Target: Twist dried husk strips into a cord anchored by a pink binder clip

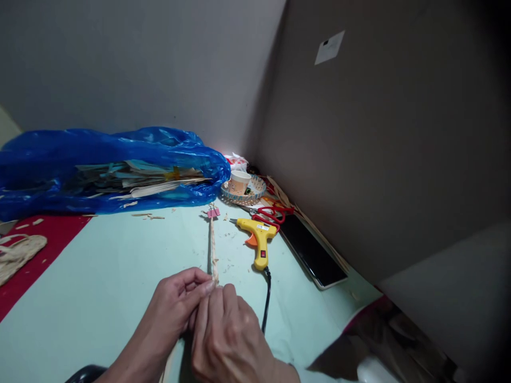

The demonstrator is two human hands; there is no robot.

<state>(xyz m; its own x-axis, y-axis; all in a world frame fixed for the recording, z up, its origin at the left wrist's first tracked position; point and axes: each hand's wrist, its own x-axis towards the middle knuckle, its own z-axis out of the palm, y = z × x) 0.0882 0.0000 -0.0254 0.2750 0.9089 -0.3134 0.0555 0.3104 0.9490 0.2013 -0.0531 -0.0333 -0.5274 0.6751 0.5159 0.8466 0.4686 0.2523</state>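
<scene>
A narrow pale braid point(213, 247) of dry plant strips runs up the table from my fingers. Its far end sits in a pink binder clip point(213, 213). My left hand point(181, 295) pinches the near end of the braid between thumb and forefinger. Right beside it, my right hand point(229, 332) is closed with its fingers bent at the same spot; loose strips trail below the hands toward the front edge. What lies between the right fingertips is mostly hidden by the knuckles. To the right lies a yellow glue gun point(259, 239) with an orange trigger.
A blue plastic bag point(159, 143) full of dry strips point(147, 178) lies along the back wall. Red-handled scissors point(275, 214), a tablet point(315, 252) and a woven tray point(255, 192) with a paper cup point(240, 182) stand right. A woven slipper-like piece point(19, 255) lies left.
</scene>
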